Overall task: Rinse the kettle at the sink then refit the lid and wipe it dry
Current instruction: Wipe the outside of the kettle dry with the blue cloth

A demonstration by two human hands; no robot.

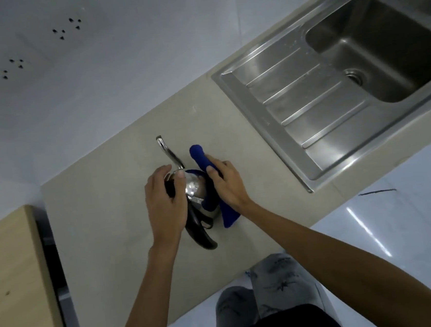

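Observation:
A shiny steel kettle (195, 189) with a long thin spout and a curved black handle stands on the beige countertop (102, 216). My left hand (164, 201) lies over its top and left side, fingers curled around it, hiding the lid area. My right hand (226, 186) presses a dark blue cloth (204, 159) against the kettle's right side; the cloth sticks out above my fingers and hangs below my wrist.
A stainless steel sink (385, 63) with a ribbed draining board (307, 104) sits to the right. A tap stream runs at the top right corner. A wooden board (11, 294) lies at the left. White tiled wall with sockets is behind.

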